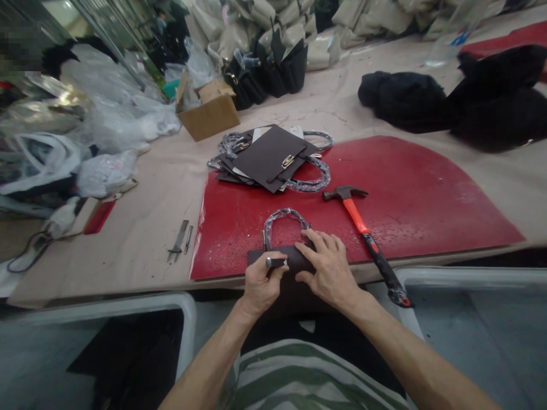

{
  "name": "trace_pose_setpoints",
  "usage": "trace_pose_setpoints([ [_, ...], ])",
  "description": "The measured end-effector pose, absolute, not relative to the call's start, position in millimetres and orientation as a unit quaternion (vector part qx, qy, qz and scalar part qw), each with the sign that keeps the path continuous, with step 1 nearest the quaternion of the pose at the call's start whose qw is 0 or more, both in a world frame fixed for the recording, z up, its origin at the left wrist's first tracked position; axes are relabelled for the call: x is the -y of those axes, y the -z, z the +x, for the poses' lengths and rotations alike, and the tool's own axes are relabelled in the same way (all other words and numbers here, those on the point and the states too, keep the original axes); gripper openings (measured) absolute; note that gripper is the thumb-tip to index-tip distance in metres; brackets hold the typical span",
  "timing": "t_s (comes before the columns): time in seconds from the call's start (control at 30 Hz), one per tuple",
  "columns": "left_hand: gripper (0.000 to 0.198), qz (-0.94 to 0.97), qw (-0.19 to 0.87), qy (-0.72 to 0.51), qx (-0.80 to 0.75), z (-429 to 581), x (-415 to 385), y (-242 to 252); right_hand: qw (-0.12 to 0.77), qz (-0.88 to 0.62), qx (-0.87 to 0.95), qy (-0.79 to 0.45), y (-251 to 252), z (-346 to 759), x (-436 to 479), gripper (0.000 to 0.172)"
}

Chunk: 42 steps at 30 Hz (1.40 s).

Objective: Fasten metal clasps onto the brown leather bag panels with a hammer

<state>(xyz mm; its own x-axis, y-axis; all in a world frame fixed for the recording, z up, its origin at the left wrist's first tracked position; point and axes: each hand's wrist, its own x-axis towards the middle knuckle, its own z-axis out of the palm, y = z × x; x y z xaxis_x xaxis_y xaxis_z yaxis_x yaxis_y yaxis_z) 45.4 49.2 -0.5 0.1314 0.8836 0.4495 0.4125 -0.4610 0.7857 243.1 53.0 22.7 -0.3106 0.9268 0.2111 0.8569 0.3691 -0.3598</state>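
My left hand (264,285) is closed round a short dark rod-shaped tool (276,262) with a metal end, and its exact kind is unclear. Beneath lies a dark brown handbag panel (294,259) at the near edge of the red mat. Its looped handle (285,215), wrapped in clear plastic, points away from me. My right hand (329,263) rests with spread fingers on the panel's right side, by the handle's base. To the right, a claw hammer (354,213) with an orange and black handle lies across the mat, its grip end jutting over the table edge.
Several flat dark bag pieces (271,154) are stacked at the back of the red mat (405,193). Slim metal tools (179,242) lie left of it. Farther back are a cardboard box (209,117) and black bags (269,74). Grey bins (188,324) flank me below the table.
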Motion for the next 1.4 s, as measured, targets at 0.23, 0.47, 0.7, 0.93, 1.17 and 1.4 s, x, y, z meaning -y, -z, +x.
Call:
trace_pose_setpoints([
  [0.23,0.012,0.703,0.249,-0.486,-0.455,43,-47,0,0.204,-0.564,0.793,-0.108,-23,239,-56,0.060],
  [0.47,0.009,0.732,0.179,-0.498,-0.429,46,-51,-14,0.206,-0.564,0.792,-0.112,-24,239,-57,0.057],
  [0.7,0.009,0.736,0.179,-0.480,-0.443,53,-51,-9,0.206,-0.559,0.794,-0.121,-25,240,-57,0.055],
  [0.93,0.010,0.717,0.200,-0.479,-0.465,53,-50,-1,0.206,-0.562,0.790,-0.133,-28,239,-57,0.057],
  [1.17,0.011,0.718,0.201,-0.480,-0.462,54,-50,5,0.204,-0.566,0.786,-0.143,-28,240,-57,0.060],
  [1.4,0.010,0.743,0.168,-0.474,-0.442,59,-53,-2,0.205,-0.568,0.785,-0.140,-27,240,-57,0.061],
])
